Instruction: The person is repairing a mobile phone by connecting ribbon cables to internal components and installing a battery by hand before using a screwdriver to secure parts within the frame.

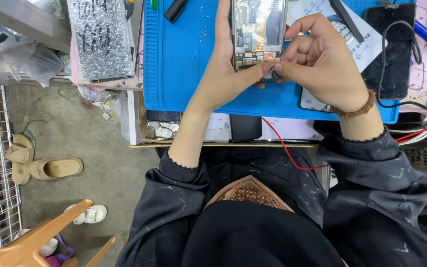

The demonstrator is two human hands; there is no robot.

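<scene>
While the left hand cradles the opened phone from its left side, fingers running up along the edge and the thumb pressed across the lower end of the exposed board, the right hand comes in from the right with thumb and forefinger pinched together on a small part at the phone's bottom edge. That part is too small to make out clearly. The two thumbs meet almost tip to tip there. The phone lies face down with its back off, showing the metal shields and circuit board, and it sits over the upper middle of the blue work mat, its top end cut off by the frame. It lies between the two hands, above both wrists.

A beaded bracelet circles the right wrist. Just beside that wrist, partly under it, a second phone lies on the mat, and a dark phone with a black cable across it rests farther right. A red wire trails down from the table edge toward the lap. On the floor at left lie tan sandals
</scene>
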